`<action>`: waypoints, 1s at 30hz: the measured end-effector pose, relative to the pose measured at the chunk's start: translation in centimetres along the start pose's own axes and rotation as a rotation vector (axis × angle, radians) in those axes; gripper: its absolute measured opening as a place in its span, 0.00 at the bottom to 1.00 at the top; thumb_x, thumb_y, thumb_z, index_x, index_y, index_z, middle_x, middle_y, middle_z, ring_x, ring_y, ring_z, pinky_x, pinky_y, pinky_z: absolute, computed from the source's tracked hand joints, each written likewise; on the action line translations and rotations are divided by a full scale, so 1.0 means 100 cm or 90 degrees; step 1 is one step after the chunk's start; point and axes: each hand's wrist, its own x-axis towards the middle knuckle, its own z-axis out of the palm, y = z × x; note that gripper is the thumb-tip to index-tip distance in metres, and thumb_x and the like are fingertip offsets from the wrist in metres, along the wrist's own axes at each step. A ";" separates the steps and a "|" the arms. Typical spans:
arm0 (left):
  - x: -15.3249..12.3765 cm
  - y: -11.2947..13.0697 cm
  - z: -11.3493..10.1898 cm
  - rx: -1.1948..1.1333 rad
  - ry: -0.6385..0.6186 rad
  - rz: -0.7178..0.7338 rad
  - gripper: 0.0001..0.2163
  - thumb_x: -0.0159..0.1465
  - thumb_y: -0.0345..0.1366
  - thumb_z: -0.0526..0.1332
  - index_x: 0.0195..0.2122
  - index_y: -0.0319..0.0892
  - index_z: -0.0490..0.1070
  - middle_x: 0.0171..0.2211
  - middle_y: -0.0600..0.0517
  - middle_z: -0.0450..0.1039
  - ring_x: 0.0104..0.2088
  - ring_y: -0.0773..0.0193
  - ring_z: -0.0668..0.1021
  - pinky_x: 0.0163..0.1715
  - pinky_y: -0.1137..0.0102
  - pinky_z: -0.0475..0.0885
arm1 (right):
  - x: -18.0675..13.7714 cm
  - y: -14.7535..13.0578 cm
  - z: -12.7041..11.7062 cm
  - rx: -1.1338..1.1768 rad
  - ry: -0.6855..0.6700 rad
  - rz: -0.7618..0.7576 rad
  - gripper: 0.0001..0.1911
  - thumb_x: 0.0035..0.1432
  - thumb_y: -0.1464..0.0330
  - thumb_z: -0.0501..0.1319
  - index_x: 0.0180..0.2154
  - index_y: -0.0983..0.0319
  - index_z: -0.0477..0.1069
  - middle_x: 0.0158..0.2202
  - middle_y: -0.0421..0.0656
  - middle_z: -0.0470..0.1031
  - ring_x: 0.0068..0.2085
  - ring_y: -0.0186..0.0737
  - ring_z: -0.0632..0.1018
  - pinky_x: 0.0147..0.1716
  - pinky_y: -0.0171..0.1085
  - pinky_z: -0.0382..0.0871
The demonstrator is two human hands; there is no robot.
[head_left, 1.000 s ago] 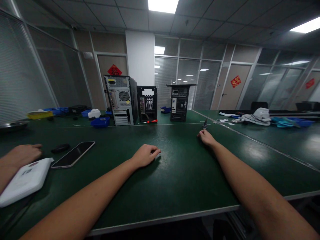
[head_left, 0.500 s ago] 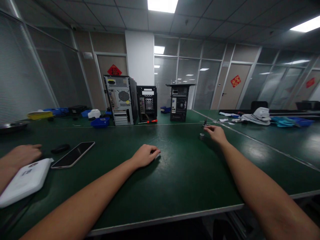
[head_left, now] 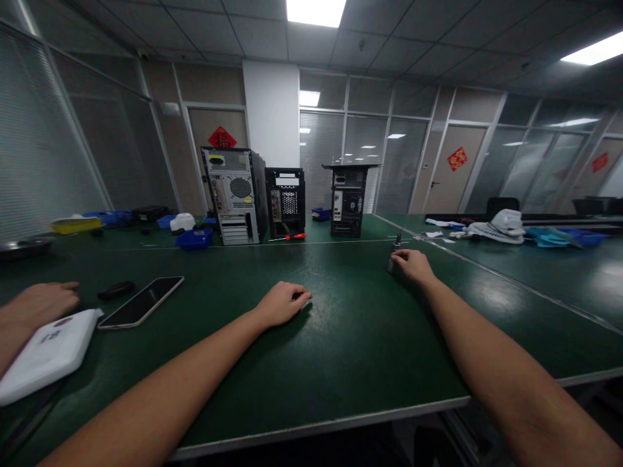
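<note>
My left hand (head_left: 283, 303) rests on the green table (head_left: 341, 350) with its fingers curled together. A small pale edge shows under its fingertips, too small to name. Farther off to the right, my right hand (head_left: 413, 264) has thumb and fingers closed at a small grey metal cylinder (head_left: 390, 265), which they partly hide. Just behind those fingers a small dark metal fitting (head_left: 398, 240) with a thin upright tip stands on the table.
Three computer cases (head_left: 238, 194) stand at the back, with a red-handled screwdriver (head_left: 295, 237) before them. A phone (head_left: 143, 302), a black object (head_left: 117, 290) and a white box-like thing (head_left: 53, 353) lie left, beside another person's hand (head_left: 41, 305). A blue tray (head_left: 195, 239) sits farther back.
My right hand has moved slightly nearer and down, from the dark fitting to the grey cylinder. My left hand has stayed in place.
</note>
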 end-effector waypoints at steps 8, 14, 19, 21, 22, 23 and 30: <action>-0.001 0.003 -0.001 0.010 -0.008 -0.003 0.19 0.70 0.45 0.53 0.41 0.40 0.82 0.32 0.50 0.80 0.31 0.62 0.77 0.31 0.72 0.65 | 0.000 0.003 -0.001 0.007 0.018 0.003 0.16 0.60 0.61 0.60 0.45 0.61 0.81 0.42 0.48 0.82 0.44 0.48 0.80 0.47 0.42 0.70; -0.001 0.000 0.000 0.002 0.002 -0.002 0.19 0.70 0.46 0.53 0.41 0.42 0.82 0.34 0.50 0.81 0.32 0.62 0.77 0.31 0.71 0.65 | 0.002 0.005 0.001 0.011 0.011 0.008 0.15 0.60 0.62 0.61 0.44 0.60 0.81 0.42 0.48 0.82 0.44 0.46 0.80 0.47 0.41 0.70; -0.001 0.001 -0.001 0.002 -0.006 -0.007 0.20 0.70 0.47 0.53 0.42 0.41 0.82 0.34 0.49 0.81 0.33 0.61 0.78 0.31 0.71 0.65 | 0.002 0.005 0.005 0.006 -0.032 0.054 0.14 0.59 0.59 0.62 0.41 0.60 0.80 0.36 0.46 0.82 0.36 0.43 0.80 0.42 0.39 0.71; -0.001 0.002 -0.001 -0.001 -0.010 -0.011 0.21 0.70 0.47 0.53 0.42 0.41 0.82 0.33 0.49 0.80 0.33 0.61 0.77 0.31 0.71 0.65 | 0.002 0.003 0.006 0.010 -0.048 0.068 0.16 0.59 0.57 0.62 0.40 0.61 0.78 0.34 0.46 0.81 0.34 0.42 0.80 0.39 0.39 0.71; -0.001 0.003 -0.002 -0.001 -0.012 -0.013 0.21 0.70 0.48 0.53 0.43 0.41 0.82 0.33 0.49 0.80 0.33 0.61 0.77 0.31 0.71 0.65 | 0.001 0.002 0.007 0.007 -0.051 0.068 0.16 0.59 0.56 0.62 0.40 0.62 0.78 0.35 0.46 0.81 0.34 0.42 0.80 0.39 0.39 0.71; -0.001 0.003 -0.002 -0.001 -0.013 -0.015 0.21 0.70 0.48 0.53 0.43 0.41 0.82 0.33 0.49 0.80 0.33 0.61 0.77 0.31 0.71 0.65 | 0.001 0.000 0.007 -0.001 -0.050 0.062 0.16 0.59 0.56 0.62 0.40 0.62 0.77 0.36 0.47 0.81 0.35 0.43 0.80 0.39 0.39 0.71; -0.001 0.003 -0.001 0.000 -0.006 -0.008 0.20 0.69 0.47 0.53 0.42 0.41 0.82 0.34 0.49 0.81 0.32 0.61 0.77 0.31 0.71 0.65 | 0.000 -0.009 0.007 -0.075 -0.024 0.007 0.12 0.60 0.66 0.60 0.42 0.61 0.79 0.42 0.50 0.81 0.43 0.47 0.80 0.46 0.41 0.69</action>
